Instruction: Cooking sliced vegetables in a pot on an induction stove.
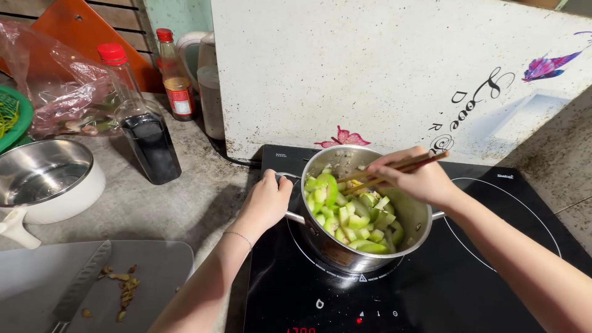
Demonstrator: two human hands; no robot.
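Over the black induction cooktop [444, 290], your left hand [266, 200] closes its grip on the steel pot's [345, 256] handle while your right hand [419, 179] pinches wooden chopsticks [394, 171] among green vegetable pieces [351, 213].

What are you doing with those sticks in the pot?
A person is cooking. The right hand holds a pair of wooden chopsticks with their tips down among green vegetable chunks in a steel pot. The left hand grips the pot's handle on the near side. The pot sits on a black induction cooktop. Off to the left stand a dark sauce bottle and a grey cutting board with a knife lying on it.
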